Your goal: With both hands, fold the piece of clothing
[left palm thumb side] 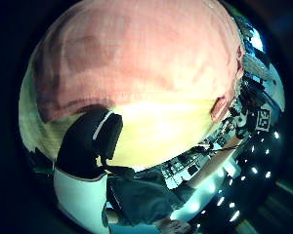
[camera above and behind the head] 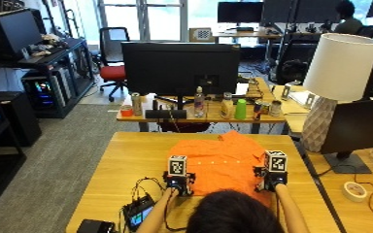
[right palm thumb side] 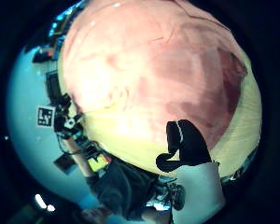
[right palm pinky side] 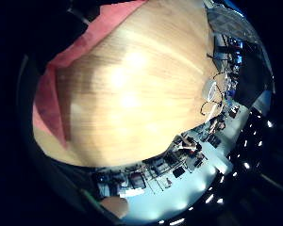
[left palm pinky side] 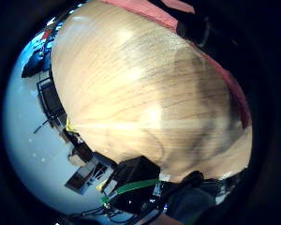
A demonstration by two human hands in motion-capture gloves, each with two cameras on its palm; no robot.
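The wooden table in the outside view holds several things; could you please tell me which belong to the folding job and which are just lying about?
Part of the job:
orange shirt, spread flat on the wooden table
left hand at its near edge
right hand at its near right edge

Just lying about:
small black device with cables, near the left forearm
black box at the table's near corner

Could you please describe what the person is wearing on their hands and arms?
Both the left hand and the right hand wear black gloves. In a palm view, a white sleeve shows below one glove's wrist.
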